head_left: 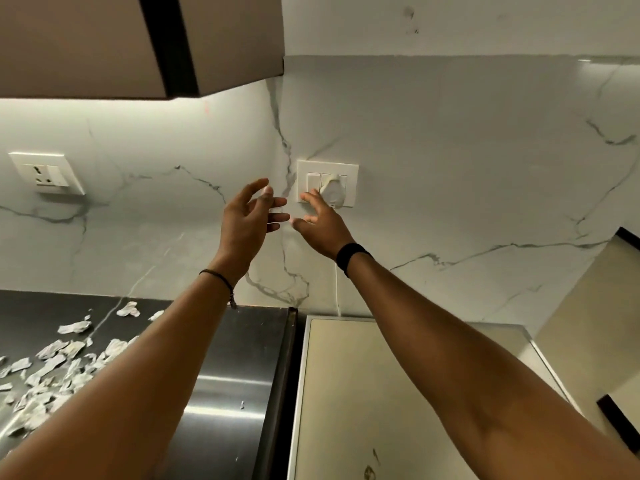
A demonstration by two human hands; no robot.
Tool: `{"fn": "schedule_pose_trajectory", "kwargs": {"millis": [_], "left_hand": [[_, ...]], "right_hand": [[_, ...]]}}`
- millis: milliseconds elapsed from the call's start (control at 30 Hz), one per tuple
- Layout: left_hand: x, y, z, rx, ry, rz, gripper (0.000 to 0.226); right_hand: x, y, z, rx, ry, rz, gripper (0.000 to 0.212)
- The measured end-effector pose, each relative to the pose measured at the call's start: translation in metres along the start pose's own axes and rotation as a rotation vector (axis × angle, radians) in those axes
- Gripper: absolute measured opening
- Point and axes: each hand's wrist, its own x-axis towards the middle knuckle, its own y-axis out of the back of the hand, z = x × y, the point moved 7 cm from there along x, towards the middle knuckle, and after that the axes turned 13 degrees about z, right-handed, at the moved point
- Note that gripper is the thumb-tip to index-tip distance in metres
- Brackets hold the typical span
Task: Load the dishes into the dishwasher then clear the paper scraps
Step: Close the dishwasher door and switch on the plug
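Scraps (52, 368) on counter (235, 358), appliance(?) (363, 393) R

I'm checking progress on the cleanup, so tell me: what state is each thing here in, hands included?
left hand: open, fingers spread, holding nothing, in the air.
right hand: open, fingers stretched to the lower left of the switch plate.
plug: seated in the switch plate's socket, cord hanging down.
left wall socket: nothing plugged in.
paper scraps: scattered on the dark counter, not cleared.
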Motion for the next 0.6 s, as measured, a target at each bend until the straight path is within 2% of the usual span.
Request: {"fn": "schedule_pose_trajectory", "kwargs": {"millis": [167, 600], "left_hand": [[0.006, -0.003, -0.013, 0.032, 0.021, -0.003, 0.039], [-0.053, 0.023, 0.008, 0.04, 0.013, -0.035, 0.04]], "right_hand": [[-0.002, -0.013, 0.007, 0.005, 0.05, -0.017, 0.067], [-0.064, 0.027, -0.03, 0.066, 0.025, 0.118, 0.058]]}}
